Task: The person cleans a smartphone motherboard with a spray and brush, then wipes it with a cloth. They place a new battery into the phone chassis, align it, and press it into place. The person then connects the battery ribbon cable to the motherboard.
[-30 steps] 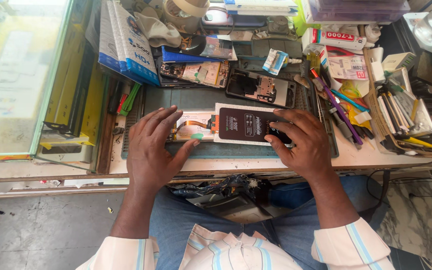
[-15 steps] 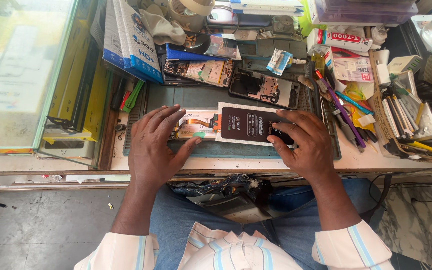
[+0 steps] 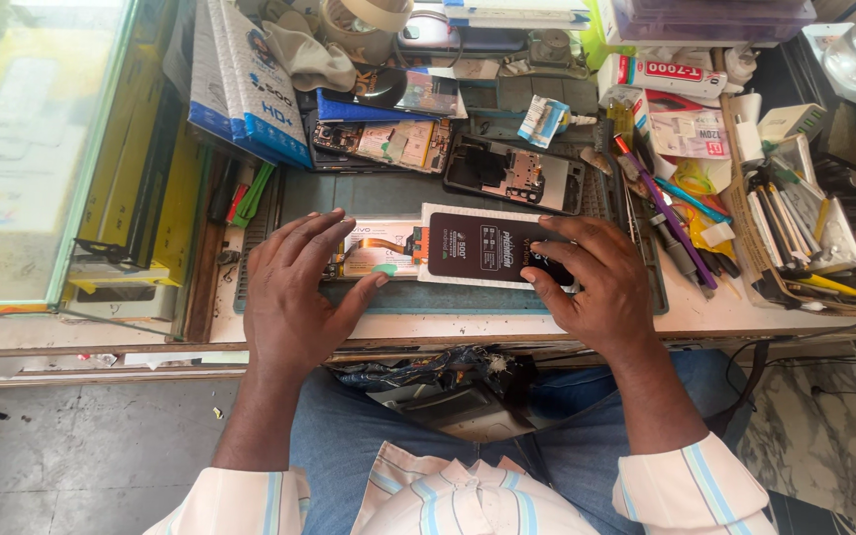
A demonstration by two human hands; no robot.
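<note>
hands: left [image 3: 294,297], right [image 3: 591,282] flat, unclenched on opened phone [image 3: 448,250] | grey mat [image 3: 388,193] | cluttered bench [image 3: 705,315]

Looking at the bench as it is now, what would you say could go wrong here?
The opened phone lies near the mat's front edge, so pressure from the left hand or right hand might slide it off. Its exposed orange flex beside the left fingers could get creased. Crowded tools nearby could be knocked.

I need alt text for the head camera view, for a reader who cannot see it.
Two hands press on an opened phone lying on a grey-green work mat: the left hand on its left end, the right hand on its dark battery. Tools and phone parts crowd the bench.
</note>
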